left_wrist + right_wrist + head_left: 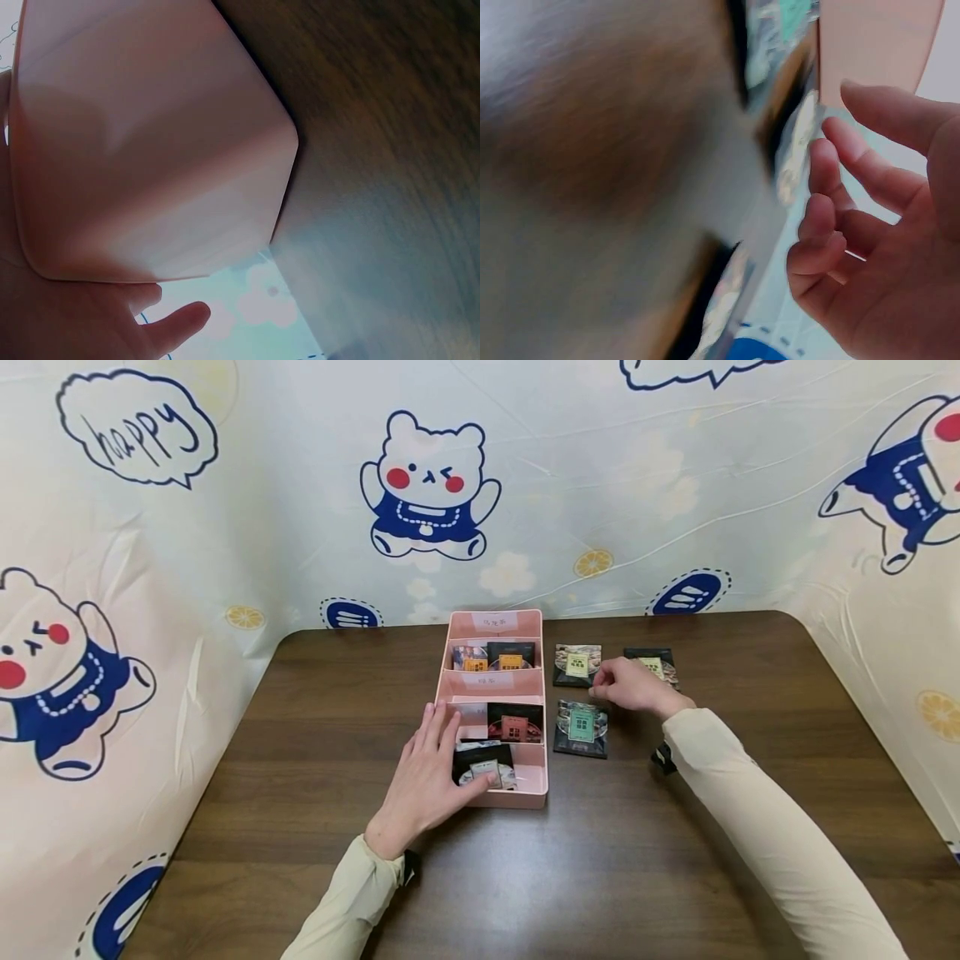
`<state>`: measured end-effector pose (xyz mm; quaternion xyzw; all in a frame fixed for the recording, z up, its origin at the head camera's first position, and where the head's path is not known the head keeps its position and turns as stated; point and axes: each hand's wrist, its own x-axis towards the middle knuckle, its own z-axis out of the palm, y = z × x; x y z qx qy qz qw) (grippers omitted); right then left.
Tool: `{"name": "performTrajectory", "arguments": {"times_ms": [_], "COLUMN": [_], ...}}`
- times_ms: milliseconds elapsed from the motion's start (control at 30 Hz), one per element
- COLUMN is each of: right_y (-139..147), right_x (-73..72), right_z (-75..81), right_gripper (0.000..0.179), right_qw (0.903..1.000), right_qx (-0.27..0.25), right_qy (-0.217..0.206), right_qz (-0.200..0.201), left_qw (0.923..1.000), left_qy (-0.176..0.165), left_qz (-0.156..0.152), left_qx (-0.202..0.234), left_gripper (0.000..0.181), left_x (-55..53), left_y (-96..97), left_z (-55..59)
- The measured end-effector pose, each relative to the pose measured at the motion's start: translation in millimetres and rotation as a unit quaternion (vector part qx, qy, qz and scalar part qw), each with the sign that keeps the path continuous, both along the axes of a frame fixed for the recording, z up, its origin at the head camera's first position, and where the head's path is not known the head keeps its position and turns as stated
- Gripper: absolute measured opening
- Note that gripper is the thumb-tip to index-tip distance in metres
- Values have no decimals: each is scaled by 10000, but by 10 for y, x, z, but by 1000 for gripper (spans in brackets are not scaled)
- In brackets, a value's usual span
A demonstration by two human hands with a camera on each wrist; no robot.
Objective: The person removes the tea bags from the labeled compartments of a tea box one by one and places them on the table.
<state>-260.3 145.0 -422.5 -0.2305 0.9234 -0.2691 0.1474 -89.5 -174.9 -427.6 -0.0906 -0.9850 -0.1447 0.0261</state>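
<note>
A pink divided box stands on the table, with flat sachets in three of its compartments: a red-labelled sachet, a white-labelled sachet and orange-labelled ones. My left hand rests over the box's left rim, fingers spread, thumb above the front compartment. To the box's right lie a yellow-labelled sachet, a green-labelled sachet and another dark sachet, partly behind my right hand. That hand hovers beside the yellow-labelled sachet, fingers loosely bent; the right wrist view shows nothing between thumb and fingers.
The brown wooden table extends to both sides and in front of the box. Behind it hangs a pale curtain with cartoon bears. Paper labels mark the box's compartments.
</note>
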Motion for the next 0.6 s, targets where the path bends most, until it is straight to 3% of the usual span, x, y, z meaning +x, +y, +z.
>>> {"name": "performTrajectory", "arguments": {"times_ms": [167,367,500,600], "right_y": [-244,-628,-858,-992], "right_x": [-41,-106,-117,-97], "right_z": [160,340,377,378], "right_gripper": [12,16,16,16], "right_qw": [9982,9922,9903,9883], "right_qx": [-284,-628,-365,206], "right_qy": [510,1065,1326,1507], "right_qz": [-125,131,171,115], "left_qw": [10000,10000,10000,9999], "left_qy": [21,1,-73,-105], "left_qz": [-2,27,47,26], "left_qx": [-6,14,12,-8], "left_gripper": [101,101,102,103], "left_x": [0,0,0,3], "left_y": [-2,-14,-16,-14], "left_z": [-2,2,-4,-6]}}
